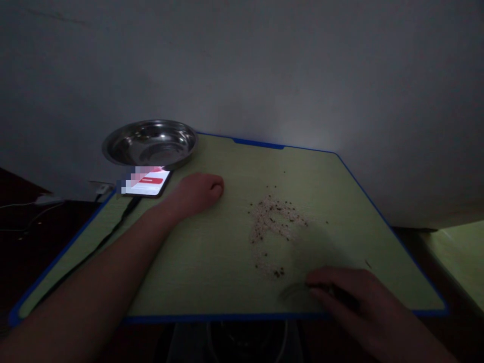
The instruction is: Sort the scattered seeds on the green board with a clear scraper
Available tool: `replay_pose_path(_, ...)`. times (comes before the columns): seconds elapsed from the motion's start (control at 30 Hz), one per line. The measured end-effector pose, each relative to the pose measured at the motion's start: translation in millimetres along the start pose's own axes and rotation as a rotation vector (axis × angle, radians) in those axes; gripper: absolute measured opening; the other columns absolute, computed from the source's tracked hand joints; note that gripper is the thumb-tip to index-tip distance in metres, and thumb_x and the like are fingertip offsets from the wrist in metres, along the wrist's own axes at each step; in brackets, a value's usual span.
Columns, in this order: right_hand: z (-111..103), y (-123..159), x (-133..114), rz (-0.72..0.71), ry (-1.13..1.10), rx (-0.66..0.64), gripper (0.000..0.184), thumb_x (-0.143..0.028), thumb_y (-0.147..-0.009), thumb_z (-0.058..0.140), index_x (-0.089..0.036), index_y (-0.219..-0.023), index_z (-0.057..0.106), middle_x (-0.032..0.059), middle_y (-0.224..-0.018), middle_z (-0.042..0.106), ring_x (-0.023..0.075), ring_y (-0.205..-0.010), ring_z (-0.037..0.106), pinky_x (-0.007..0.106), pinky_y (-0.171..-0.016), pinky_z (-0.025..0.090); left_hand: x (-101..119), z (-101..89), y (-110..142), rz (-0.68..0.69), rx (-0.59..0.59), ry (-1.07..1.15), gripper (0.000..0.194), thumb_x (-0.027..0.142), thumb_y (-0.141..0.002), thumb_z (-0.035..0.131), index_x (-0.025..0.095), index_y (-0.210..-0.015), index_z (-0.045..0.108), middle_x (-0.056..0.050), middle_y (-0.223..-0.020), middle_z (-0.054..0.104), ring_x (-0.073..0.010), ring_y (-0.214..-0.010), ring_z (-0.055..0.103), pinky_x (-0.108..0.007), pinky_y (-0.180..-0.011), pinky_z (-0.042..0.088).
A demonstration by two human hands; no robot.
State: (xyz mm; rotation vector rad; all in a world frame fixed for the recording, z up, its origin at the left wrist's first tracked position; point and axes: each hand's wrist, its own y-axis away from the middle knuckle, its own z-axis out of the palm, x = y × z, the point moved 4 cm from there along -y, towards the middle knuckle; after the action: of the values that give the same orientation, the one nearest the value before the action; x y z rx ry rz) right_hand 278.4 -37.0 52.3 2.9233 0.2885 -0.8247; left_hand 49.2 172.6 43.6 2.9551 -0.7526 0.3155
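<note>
A spread of small pale grains (264,214), which look like rice, lies over the middle of the table with dark bean-like bits among them. Several of these dark bits (279,273) sit together at the near end of the spread. My right hand (348,292) is low at the near edge, right of that cluster, its thumb and forefinger pinched together. A small dark spot shows at the fingertips; I cannot make out what it is. My left hand (200,192) rests on the table as a loose fist, left of the grains, with nothing visible in it.
A shiny metal basin (151,143) stands at the back left. In front of it lies a lit phone (149,182) with a black cable (109,234). The pale green table (212,282) has a blue rim. A dark round container (247,340) is below the near edge.
</note>
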Motion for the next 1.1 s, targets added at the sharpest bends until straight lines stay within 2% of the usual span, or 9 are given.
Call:
replay_pose_path(0.13,-11,-2,10,0.075,0.029,0.074,0.026,-0.035,-0.089,0.050,-0.024,-0.092,0.073,0.0033,-0.083,0.076,0.0184,-0.070,0.071,0.026,-0.058,0.057,-1,0.0,0,-0.003,-0.004,0.012,0.031,0.029,-0.078,0.034,0.020,-0.075,0.064,-0.004,-0.074,0.065,-0.0173,-0.066,0.055,-0.029,-0.059,0.035)
replay_pose_path(0.37,8,-3,13,0.064,-0.006,-0.025,0.024,-0.032,-0.090,0.049,-0.026,-0.096,0.071,0.0031,-0.090,0.075,0.0190,-0.080,0.070,0.030,-0.069,0.057,0,-0.9,0,-0.001,-0.005,0.002,0.031,0.029,-0.078,0.035,0.020,-0.075,0.064,-0.004,-0.073,0.065,-0.0170,-0.066,0.056,-0.028,-0.059,0.035)
replay_pose_path(0.53,-5,-8,25,0.126,0.029,0.034,0.026,-0.034,-0.091,0.047,-0.024,-0.097,0.071,0.0045,-0.089,0.074,0.0193,-0.076,0.069,0.031,-0.066,0.055,1,-0.2,0,-0.001,-0.009,0.003,0.033,0.029,-0.078,0.034,0.020,-0.077,0.065,-0.005,-0.074,0.065,-0.0182,-0.067,0.056,-0.030,-0.060,0.036)
replay_pose_path(0.77,-2,-22,13,0.055,0.010,0.047,0.023,-0.030,-0.090,0.048,-0.023,-0.092,0.071,0.0039,-0.084,0.074,0.0175,-0.071,0.068,0.029,-0.063,0.053,0,-0.6,1,0.009,0.005,0.010,0.031,0.030,-0.078,0.034,0.020,-0.075,0.063,-0.004,-0.073,0.064,-0.0170,-0.066,0.055,-0.029,-0.059,0.035)
replay_pose_path(0.87,-1,-19,10,0.045,-0.005,0.017,0.025,-0.033,-0.091,0.048,-0.024,-0.093,0.071,0.0038,-0.087,0.074,0.0177,-0.074,0.068,0.030,-0.066,0.054,1,-1.7,1,0.001,-0.004,0.008,0.030,0.030,-0.078,0.034,0.020,-0.074,0.062,-0.004,-0.073,0.064,-0.0165,-0.066,0.055,-0.028,-0.059,0.035)
replay_pose_path(1.1,-8,-6,12,0.078,-0.008,0.055,0.027,-0.038,-0.090,0.048,-0.025,-0.091,0.071,0.0040,-0.085,0.075,0.0186,-0.073,0.069,0.028,-0.063,0.055,2,-1.1,0,-0.001,0.002,0.007,0.029,0.029,-0.078,0.035,0.021,-0.074,0.063,-0.003,-0.072,0.065,-0.0159,-0.065,0.054,-0.028,-0.058,0.035)
